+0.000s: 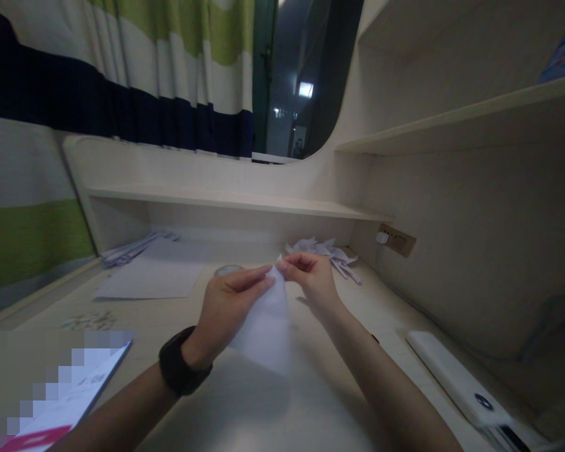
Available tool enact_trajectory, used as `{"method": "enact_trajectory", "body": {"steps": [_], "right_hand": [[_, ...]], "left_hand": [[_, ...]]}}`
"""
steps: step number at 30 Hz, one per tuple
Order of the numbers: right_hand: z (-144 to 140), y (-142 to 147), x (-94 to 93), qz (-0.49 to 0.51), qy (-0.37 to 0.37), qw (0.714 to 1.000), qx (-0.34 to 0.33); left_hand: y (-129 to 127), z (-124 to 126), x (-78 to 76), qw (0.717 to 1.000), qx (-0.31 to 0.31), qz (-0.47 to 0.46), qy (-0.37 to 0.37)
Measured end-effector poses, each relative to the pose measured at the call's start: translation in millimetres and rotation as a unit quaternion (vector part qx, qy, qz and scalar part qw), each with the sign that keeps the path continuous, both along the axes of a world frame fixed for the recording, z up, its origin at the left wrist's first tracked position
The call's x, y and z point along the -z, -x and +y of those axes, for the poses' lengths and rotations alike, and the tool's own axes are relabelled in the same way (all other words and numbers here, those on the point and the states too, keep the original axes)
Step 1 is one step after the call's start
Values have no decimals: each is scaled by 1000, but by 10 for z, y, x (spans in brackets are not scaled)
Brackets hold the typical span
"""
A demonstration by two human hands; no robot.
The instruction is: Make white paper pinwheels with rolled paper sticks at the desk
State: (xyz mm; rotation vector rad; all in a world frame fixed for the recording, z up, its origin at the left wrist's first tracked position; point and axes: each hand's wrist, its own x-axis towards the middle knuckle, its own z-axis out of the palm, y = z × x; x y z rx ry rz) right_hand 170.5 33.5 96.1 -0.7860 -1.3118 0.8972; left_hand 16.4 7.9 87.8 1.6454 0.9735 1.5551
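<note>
A white sheet of paper hangs above the desk, tapering to a narrow point at its top. My left hand pinches its upper left edge between thumb and fingers. At the tip, my right hand grips the paper with thumb and forefinger pressed together. A dark band circles my left wrist. Partly hidden behind my left hand lies a round, pale object, perhaps a roll of tape.
Folded or rolled paper pieces are heaped at the back right. White sheets lie at the back left, near small scraps. A lit screen is front left, a white device right. A wall socket holds a plug.
</note>
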Motion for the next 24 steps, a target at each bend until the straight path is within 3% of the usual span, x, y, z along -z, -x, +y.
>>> {"method": "enact_trajectory", "body": {"steps": [17,24], "right_hand": [[-11,-11,14,17,-36,998,46],[-3,60,62,-40,24,999,-23]], "left_hand": [[-5,-18,21,999,27,17,-25],[75,68,-25,999,-29,-12,8]]}}
